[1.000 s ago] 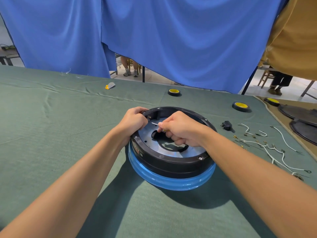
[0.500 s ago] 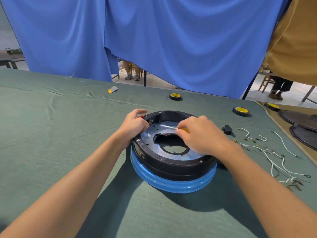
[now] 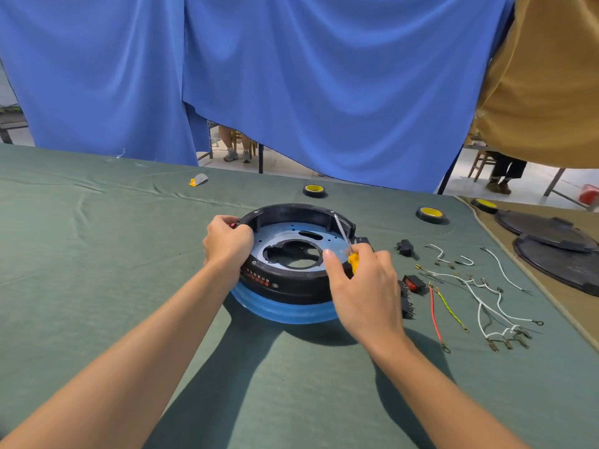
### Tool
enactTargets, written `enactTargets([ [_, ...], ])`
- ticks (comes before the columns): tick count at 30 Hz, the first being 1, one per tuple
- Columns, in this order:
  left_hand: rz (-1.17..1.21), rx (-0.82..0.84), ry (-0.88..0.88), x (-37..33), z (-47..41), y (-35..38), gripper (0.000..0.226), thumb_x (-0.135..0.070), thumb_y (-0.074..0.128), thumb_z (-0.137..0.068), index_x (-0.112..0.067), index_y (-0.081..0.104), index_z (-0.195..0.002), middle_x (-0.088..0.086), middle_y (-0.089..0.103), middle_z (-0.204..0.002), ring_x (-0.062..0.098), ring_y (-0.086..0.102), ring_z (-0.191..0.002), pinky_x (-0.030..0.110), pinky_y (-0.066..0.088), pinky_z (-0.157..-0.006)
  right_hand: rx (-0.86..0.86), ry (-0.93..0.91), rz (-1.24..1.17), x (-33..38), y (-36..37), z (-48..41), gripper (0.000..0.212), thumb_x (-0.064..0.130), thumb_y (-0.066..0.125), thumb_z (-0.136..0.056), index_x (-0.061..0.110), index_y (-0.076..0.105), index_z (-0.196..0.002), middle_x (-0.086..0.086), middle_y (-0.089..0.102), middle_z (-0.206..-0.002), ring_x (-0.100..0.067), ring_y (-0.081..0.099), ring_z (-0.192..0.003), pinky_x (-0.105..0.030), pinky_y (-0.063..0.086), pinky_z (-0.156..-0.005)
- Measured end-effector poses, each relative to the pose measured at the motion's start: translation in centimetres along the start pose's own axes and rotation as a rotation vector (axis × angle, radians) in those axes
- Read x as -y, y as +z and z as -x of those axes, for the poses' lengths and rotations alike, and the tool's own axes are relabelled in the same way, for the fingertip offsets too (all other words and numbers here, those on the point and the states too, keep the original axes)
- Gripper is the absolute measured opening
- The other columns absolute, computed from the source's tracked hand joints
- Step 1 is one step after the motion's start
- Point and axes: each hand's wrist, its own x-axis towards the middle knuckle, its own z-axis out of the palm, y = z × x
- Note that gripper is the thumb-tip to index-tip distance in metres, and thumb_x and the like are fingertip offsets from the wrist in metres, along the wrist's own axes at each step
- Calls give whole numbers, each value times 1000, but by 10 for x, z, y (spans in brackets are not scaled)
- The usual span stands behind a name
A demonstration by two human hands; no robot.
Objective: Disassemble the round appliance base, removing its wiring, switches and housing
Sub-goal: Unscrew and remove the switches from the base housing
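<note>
Black round base [image 3: 291, 281] on a blue ring [image 3: 285, 312], mid-table on green cloth [image 3: 97, 260], left hand [image 3: 227, 241] gripping its left rim, right hand [image 3: 364, 290] wrapped round a yellow screwdriver [image 3: 353, 261] by the right rim, loose wires [image 3: 479, 298] and switches [image 3: 413, 283] just right, tape rolls [image 3: 313, 190] behind

We take the base [image 3: 293, 281] as our mark; it sits on the table [image 3: 97, 270]. Our left hand [image 3: 228, 243] grips its left rim. Our right hand [image 3: 364, 288] is at its right rim and holds a screwdriver [image 3: 353, 262], whose shaft slants up over the base's inside. Just right of the base lie switches [image 3: 413, 284], and further right the loose wires [image 3: 486, 296]. Right and a little behind sits a plug [image 3: 404, 247]. Behind the base stands a tape roll [image 3: 314, 190], and behind-right a second roll [image 3: 431, 214]. Far behind-left lies a scrap [image 3: 198, 180]. Well to the right, two lids [image 3: 564, 260] overlap. A curtain [image 3: 291, 92] hangs behind.
</note>
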Motion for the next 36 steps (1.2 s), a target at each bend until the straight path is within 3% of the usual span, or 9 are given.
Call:
enactTargets([
  [3,-29,-57,-10,-1,8,3,24,-13,50,-80,-20,52,-102,-6,53,-86,27,55,-95,47,46,-97,83,91,-81,2,13,-6,26,47,47,-96,25,47,-111,1,45,-106,-10,42,-75,-29,33,-75],
  [6,-48,-60,0,0,15,0,21,-17,52,-78,-17,49,-99,-1,53,-95,29,53,-103,49,44,-99,35,111,-166,-1,18,-16,10,35,45,-99,25,47,-101,-2,49,-103,-1,40,-71,-26,32,-65],
  [11,-158,-90,51,3,30,-4,30,-37,54,-82,-13,48,-100,8,56,-113,32,51,-110,49,39,-101,-23,196,-228,-5,21,-37,19,32,41,-102,22,55,-111,-7,50,-108,-8,44,-73,-31,40,-72],
  [15,-235,-154,76,3,34,-5,28,-43,44,-92,-16,49,-94,4,57,-102,29,51,-104,43,30,-100,-39,326,-291,-1,16,-47,31,38,49,-99,18,56,-122,-9,55,-112,-18,52,-87,-39,49,-82],
  [20,-341,-168,148,5,31,-6,23,-38,51,-92,-16,53,-90,0,53,-89,26,47,-85,40,41,-88,-2,339,-276,4,24,-21,55,44,61,-90,11,44,-131,-6,55,-122,-26,54,-109,-44,49,-89],
  [27,-409,-172,237,12,51,-1,19,-33,49,-91,-16,52,-83,-6,47,-72,25,48,-73,35,33,-70,162,343,-497,-11,12,-57,12,19,56,-93,15,57,-104,-6,56,-86,-19,50,-72,-34,40,-55],
  [29,-438,-170,317,14,56,1,25,-34,46,-93,-16,51,-75,-7,47,-66,18,44,-61,33,31,-64,181,333,-488,-17,4,-68,10,20,60,-93,10,57,-92,-4,52,-77,-18,45,-64,-32,36,-48],
  [32,-466,-193,530,15,53,0,35,-33,47,-96,-14,50,-66,-5,50,-61,10,41,-55,28,24,-52,33,370,-368,-18,-1,-70,42,30,67,-89,15,38,-62,1,40,-56,-19,37,-53,-32,34,-50],
  [36,-522,-105,928,22,30,-12,17,-24,57,-96,-10,62,-87,2,62,-96,23,55,-93,34,42,-74,0,388,-313,-16,5,-43,47,48,68,-83,19,38,-61,2,43,-58,-16,38,-51,-27,26,-47],
])
